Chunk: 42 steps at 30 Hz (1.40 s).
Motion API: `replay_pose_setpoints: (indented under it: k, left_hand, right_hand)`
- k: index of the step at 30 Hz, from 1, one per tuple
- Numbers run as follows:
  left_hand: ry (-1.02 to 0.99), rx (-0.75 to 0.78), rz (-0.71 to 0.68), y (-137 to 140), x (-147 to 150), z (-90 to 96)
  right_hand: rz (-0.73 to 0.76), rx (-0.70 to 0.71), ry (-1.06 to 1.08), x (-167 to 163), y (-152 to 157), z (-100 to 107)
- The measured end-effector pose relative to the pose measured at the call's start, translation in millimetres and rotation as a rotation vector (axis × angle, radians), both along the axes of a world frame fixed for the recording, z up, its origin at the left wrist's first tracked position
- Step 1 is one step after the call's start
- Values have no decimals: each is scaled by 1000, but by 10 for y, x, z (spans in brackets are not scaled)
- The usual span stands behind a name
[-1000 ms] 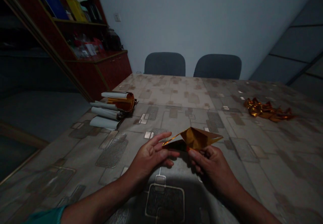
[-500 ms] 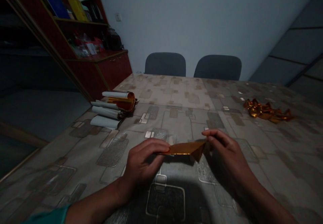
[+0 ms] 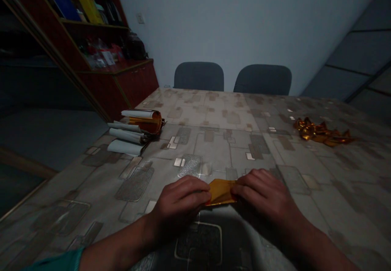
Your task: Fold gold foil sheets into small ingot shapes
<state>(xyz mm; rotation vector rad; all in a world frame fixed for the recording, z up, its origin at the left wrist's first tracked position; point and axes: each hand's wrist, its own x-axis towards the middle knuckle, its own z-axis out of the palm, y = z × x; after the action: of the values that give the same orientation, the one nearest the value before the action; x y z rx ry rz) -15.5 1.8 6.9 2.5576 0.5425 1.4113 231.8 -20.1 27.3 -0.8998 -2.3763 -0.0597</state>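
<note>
Between my two hands, low over the near part of the table, is a folded piece of gold foil paper [image 3: 222, 191]. My left hand [image 3: 183, 195] pinches its left end, with the fingers on top and the thumb hidden. At the right end, my right hand [image 3: 261, 191] is closed on the paper, its fingers covering that edge. Several rolled sheets of gold paper with pale backs [image 3: 126, 146] lie at the left of the table. A cluster of shiny folded gold paper pieces [image 3: 324, 133] rests at the far right.
A patterned cloth covers the table [image 3: 210, 144]. Two grey chairs, one at the left [image 3: 199, 76] and one at the right [image 3: 263, 79], stand behind its far edge. A red-brown cabinet [image 3: 139, 81] with loaded shelves stands at the back left, beside the wall.
My right hand has gone from nearly open at the paper's tip to closed on its right end. The paper now shows a flatter, wider face towards me and sits slightly lower.
</note>
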Motion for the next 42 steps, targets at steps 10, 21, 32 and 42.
replay_pose_setpoints:
  k: [10,21,32,42]
  left_hand:
    - [340,136,144,-96,40,-43]
    - [557,48,108,-111,-5,-178]
    - [675,-73,135,-215,-10,-46]
    - [659,-58,190,-233,44,-70]
  right_hand:
    - [-16,122,-118,-86,-120,-171]
    - [-34,-269,-301,-37,-140,-234]
    - [-8,-384,-276,-25,-108,-164]
    - [27,-495,-212,28,-99,-114]
